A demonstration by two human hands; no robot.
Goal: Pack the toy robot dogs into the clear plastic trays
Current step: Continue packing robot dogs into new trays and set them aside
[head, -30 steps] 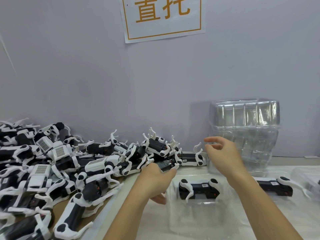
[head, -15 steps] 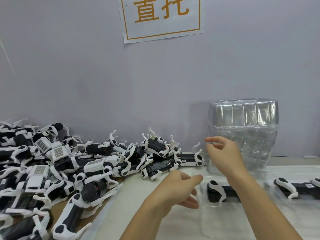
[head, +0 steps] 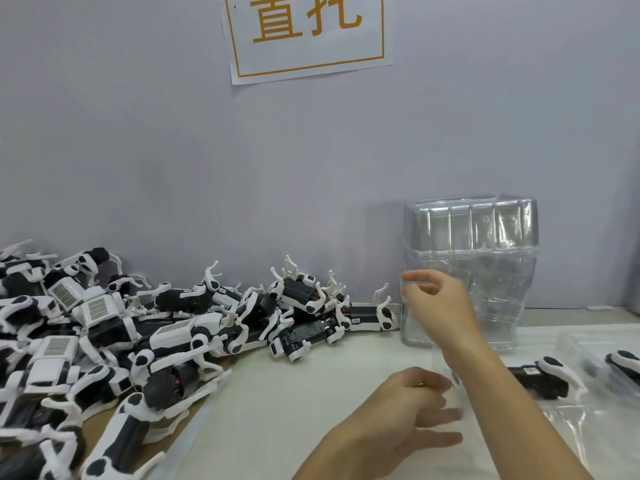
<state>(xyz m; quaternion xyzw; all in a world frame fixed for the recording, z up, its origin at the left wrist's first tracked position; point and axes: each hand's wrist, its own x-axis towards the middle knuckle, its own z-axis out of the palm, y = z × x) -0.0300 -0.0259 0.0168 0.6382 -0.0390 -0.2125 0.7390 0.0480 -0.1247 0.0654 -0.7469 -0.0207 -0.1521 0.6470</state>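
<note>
Reached w/ right hand (head: 437, 308) to the stack of clear trays (head: 471, 271) by the back wall, fingers loosely curled at its near-left corner; couldn't tell whether top tray was truly pinched or only touched. Left hand (head: 407, 415) low over the white tabletop (head: 311, 393), fingers straight and spread, holding nothing. Heap of toy robot dogs (head: 145, 341) lay well left, spilling toward centre. One packed dog (head: 540, 375) sat in a tray just right of the right forearm, another filled tray (head: 609, 358) at far right edge. Step in hand, probably: peel off one fresh tray. Best to lift by a corner, one layer only, since nested trays likely cling. Set flat in front, cavity up, then fetch nearest dog w/ left.
</note>
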